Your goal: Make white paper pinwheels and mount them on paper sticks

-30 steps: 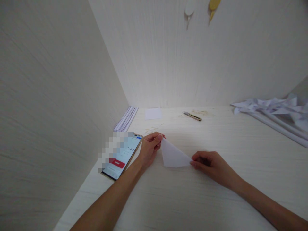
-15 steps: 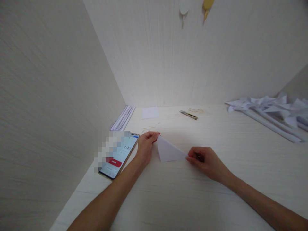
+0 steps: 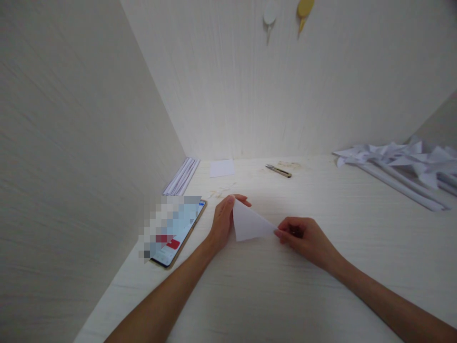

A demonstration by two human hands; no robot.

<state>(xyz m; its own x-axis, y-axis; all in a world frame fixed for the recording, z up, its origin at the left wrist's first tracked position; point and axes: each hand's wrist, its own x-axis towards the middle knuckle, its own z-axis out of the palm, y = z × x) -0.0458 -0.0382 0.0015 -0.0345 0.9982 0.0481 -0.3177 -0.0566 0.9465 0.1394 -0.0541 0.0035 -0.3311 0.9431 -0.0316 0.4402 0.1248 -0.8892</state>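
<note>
Between my hands is a small sheet of white paper (image 3: 249,223), folded into a roughly triangular shape with its long edge sloping down to the right. My left hand (image 3: 224,216) grips its upper left corner, thumb in front and fingers reaching behind the paper. At the pointed right end, my right hand (image 3: 298,236) pinches the tip between thumb and fingers; its other fingers are curled. The fingers behind the paper are partly hidden.
A phone (image 3: 187,233), partly blurred out, lies left of my left hand. Rolled paper strips (image 3: 182,176) rest by the left wall. A flat white sheet (image 3: 222,168) and thread snips (image 3: 278,171) lie at the back. Folded paper pieces (image 3: 400,162) are heaped right. Wall hooks (image 3: 270,14) hang above.
My left hand has turned and slid a little further behind the paper's upper corner, its fingers now showing past the top edge. My right hand keeps its pinch on the tip.
</note>
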